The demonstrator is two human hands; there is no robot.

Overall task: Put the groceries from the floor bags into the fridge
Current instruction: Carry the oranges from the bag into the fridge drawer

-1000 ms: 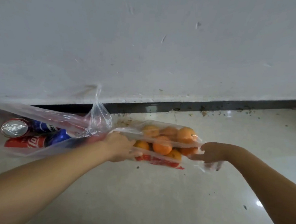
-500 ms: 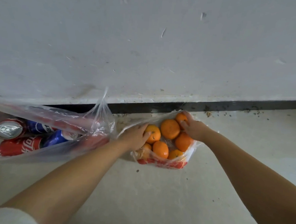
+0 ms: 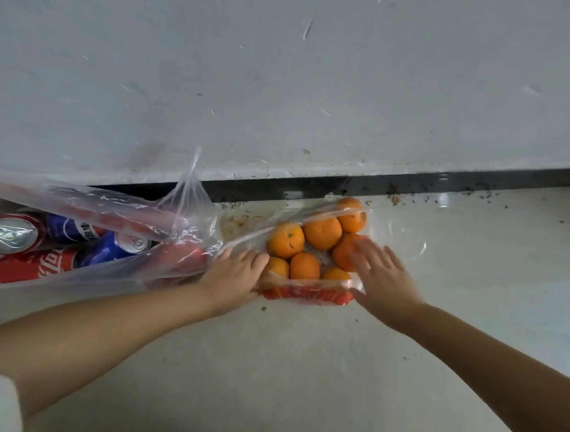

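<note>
A clear plastic bag with a red printed bottom lies on the floor by the wall, its mouth spread wide, with several oranges inside. My left hand rests at the bag's left edge, fingers against the plastic beside an orange. My right hand hovers over the right side of the bag, its fingers straight and spread, touching the rightmost orange. A second clear bag to the left holds several soda cans, red cola and blue ones.
A white wall with a dark skirting strip runs right behind the bags. The pale tiled floor stretches toward me, with crumbs and debris along the skirting.
My right hand has pulled back from the far orange to the bag's right side and its fingers have straightened. The bag's mouth has spread wider. My left hand has slipped slightly lower along the bag's edge.
</note>
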